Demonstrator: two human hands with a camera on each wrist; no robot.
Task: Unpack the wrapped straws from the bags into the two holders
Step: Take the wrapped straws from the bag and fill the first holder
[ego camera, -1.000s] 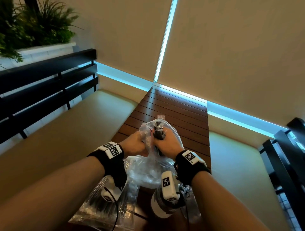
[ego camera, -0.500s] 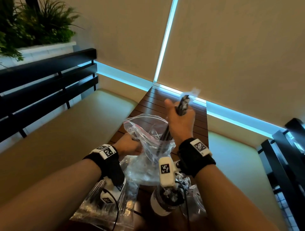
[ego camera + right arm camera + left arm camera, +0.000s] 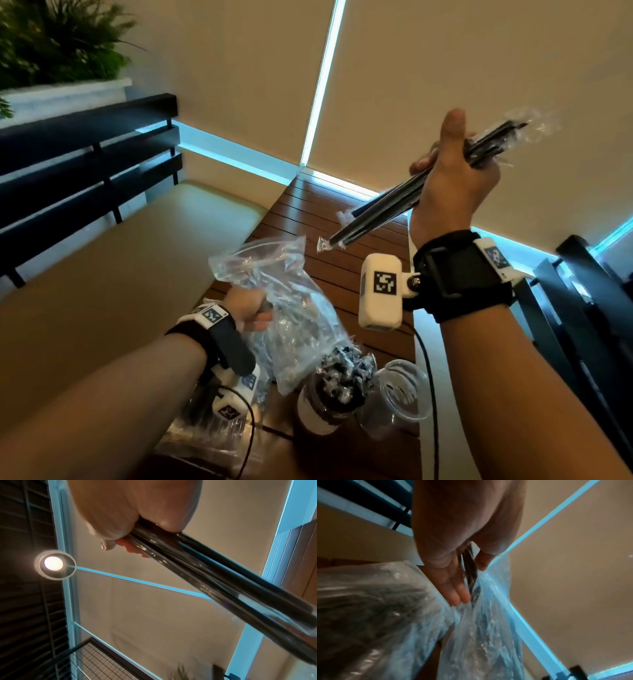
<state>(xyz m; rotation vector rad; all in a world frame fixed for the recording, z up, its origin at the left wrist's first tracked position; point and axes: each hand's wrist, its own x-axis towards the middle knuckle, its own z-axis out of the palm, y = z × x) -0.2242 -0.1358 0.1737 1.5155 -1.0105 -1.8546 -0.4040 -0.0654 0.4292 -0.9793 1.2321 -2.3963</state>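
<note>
two bags [image 3: 294, 308], two holders [image 3: 329, 394], one straw bundle [image 3: 387, 205]

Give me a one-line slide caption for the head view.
Right hand lifts a bundle of wrapped straws clear of the bag gripped by the left hand.

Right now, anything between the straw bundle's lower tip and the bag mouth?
Head view: no object between bundle and bag, only wooden tabletop behind.

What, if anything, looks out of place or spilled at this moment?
Nothing stands out. The right hand grips a bundle of wrapped straws clear of the bag, which the left hand holds. One holder is packed with straws, the clear holder looks empty; both stand upright.
</note>
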